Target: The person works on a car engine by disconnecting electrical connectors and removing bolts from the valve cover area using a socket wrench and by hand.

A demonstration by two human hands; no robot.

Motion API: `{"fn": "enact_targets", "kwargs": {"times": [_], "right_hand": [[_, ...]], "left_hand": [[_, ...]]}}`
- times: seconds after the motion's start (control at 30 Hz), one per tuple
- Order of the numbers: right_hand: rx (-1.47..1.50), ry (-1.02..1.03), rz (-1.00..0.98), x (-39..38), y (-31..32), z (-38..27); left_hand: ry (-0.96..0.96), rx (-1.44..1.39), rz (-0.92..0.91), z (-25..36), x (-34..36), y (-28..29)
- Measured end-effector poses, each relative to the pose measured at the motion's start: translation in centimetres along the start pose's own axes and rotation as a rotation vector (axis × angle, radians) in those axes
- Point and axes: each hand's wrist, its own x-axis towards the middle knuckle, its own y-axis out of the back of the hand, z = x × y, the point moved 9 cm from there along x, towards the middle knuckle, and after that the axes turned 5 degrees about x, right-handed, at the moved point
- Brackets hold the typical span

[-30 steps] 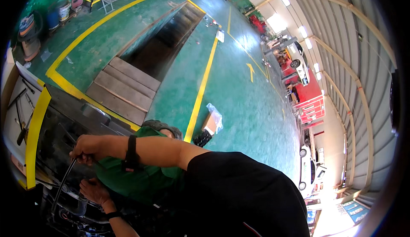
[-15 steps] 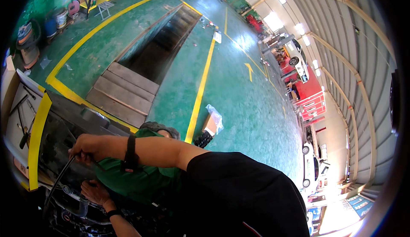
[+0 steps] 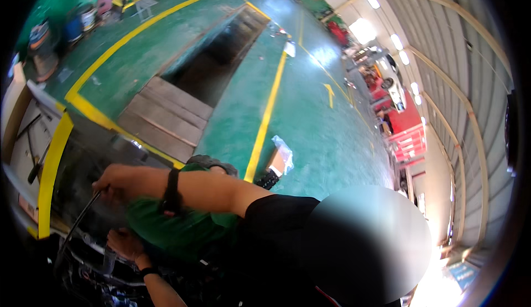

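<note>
My right hand (image 3: 110, 184), at the end of a bare forearm with a black wrist strap, is closed round the upper end of a long dark metal rod (image 3: 79, 222). The rod slants down into a cluttered engine bay (image 3: 110, 293), where its lower end is lost among dark parts. Lower down, my left hand (image 3: 125, 244), with a black wristband, hovers or rests by a grey pipe (image 3: 108, 261). Its fingers look apart and slightly bent, holding nothing visible. Beneath my right arm bends a person in a green shirt (image 3: 166, 227), mostly hidden.
A yellow-edged panel (image 3: 55, 177) and a pale tray with tools (image 3: 27, 135) stand at the left. Beyond lies an open floor pit (image 3: 215, 58) with boards (image 3: 163, 113) over its near end. A cardboard box (image 3: 277, 162) with plastic wrap is on the green floor.
The view has tilted slightly, shifting the background a little right. My right hand, still on the rod, looks more blurred; my left hand stays near the pipe. A blurred grey oval now covers my right shoulder.
</note>
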Motion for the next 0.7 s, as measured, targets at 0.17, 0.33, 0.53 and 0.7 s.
{"fn": "enact_targets", "kwargs": {"times": [0.17,0.33,0.53,0.7], "right_hand": [[0.153,-0.096,-0.258,4.0,2.9,-0.2],[-0.025,-0.076,0.165,3.2,5.9,-7.3],[-0.157,-0.146,0.132,11.1,8.1,-8.4],[-0.238,-0.162,0.103,15.2,8.7,-8.4]], "left_hand": [[-0.172,0.203,-0.061,0.2,-0.8,-2.9],[0.061,-0.188,0.176,1.9,1.4,4.9],[0.086,-0.207,0.14,1.7,0.6,4.6],[0.103,-0.195,0.107,1.6,0.4,4.8]]}}
